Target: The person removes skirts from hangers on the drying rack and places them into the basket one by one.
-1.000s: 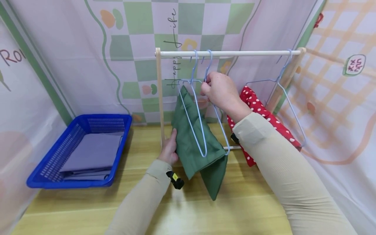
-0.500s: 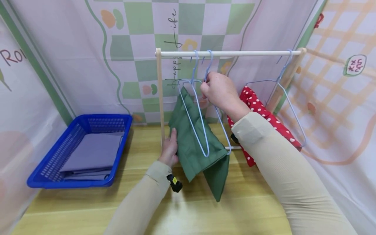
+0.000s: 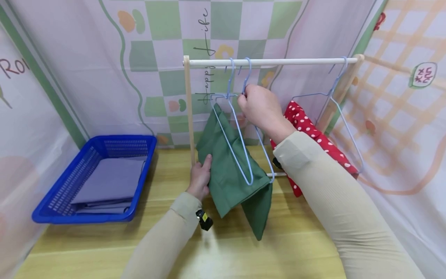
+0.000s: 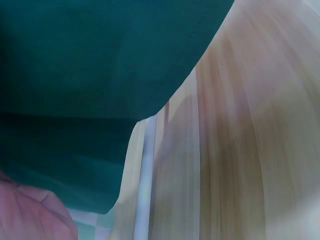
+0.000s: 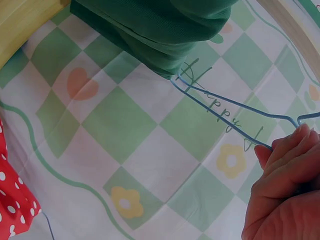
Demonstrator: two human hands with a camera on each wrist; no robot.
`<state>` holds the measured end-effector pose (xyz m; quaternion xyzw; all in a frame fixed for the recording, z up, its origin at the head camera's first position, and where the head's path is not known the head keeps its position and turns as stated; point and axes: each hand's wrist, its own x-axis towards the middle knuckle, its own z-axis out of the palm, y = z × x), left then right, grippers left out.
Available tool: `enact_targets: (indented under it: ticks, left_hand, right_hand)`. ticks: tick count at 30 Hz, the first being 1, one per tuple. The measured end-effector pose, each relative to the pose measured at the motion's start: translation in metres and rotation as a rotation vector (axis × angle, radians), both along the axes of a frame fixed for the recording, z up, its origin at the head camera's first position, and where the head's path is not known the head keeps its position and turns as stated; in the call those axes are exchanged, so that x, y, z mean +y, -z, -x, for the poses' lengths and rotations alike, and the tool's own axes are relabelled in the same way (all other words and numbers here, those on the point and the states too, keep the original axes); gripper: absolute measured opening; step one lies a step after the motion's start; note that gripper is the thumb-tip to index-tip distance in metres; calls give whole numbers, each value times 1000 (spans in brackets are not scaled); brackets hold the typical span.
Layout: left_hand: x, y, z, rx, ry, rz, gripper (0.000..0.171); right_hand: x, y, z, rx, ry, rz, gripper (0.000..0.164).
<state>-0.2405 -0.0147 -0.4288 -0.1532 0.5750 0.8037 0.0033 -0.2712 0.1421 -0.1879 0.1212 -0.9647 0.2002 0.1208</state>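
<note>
1. Curled fingers of the right hand point(image 3: 263, 108) clamped a light-blue hanger point(image 3: 264, 151) near the base of its hook, with the white rail point(image 3: 296, 61) above them.
2. Draped over that hanger's lower bar, the folded green cloth point(image 3: 226, 186) hung below the right fingers and against the left hand point(image 3: 199, 180). The left thumb lay upright at its edge; the other left fingers were hidden, so whether they pinched cannot be told.
3. Within the past second the cloth's left edge spread farther left, just above the left thumb, while the front hanger point(image 3: 232, 71) swung slightly right across it. The right hand barely moved, suggesting that the drape was being adjusted on a steadied hanger.
4. Red polka-dot cloth point(image 3: 300, 116) hung right of the right fingers; a blue basket point(image 3: 83, 219) sat well left of the left fingers.
</note>
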Motion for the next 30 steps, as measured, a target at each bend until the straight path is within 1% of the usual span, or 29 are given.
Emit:
enact_targets:
  ticks: [4, 8, 16, 22, 25, 29, 30]
  left_hand:
    - [-3, 0, -2, 6, -2, 84, 63]
    - [-6, -1, -5, 26, 16, 157, 58]
    - [-12, -4, -14, 92, 66, 321, 43]
    - [-16, -8, -22, 139, 84, 461, 40]
    - [-18, -10, -27, 182, 78, 559, 38]
    - [-22, -14, -35, 291, 80, 715, 34]
    - [-22, -15, -37, 320, 85, 741, 33]
  right_hand:
    - [0, -1, 1, -6, 2, -5, 31]
    - [1, 0, 2, -5, 0, -3, 29]
    - [1, -1, 2, -18, 5, -15, 30]
    - [3, -1, 2, -34, 3, -17, 30]
    - [4, -1, 2, -32, -3, -16, 29]
    - [6, -1, 2, -35, -12, -6, 27]
    - [7, -1, 2, -36, -13, -4, 27]
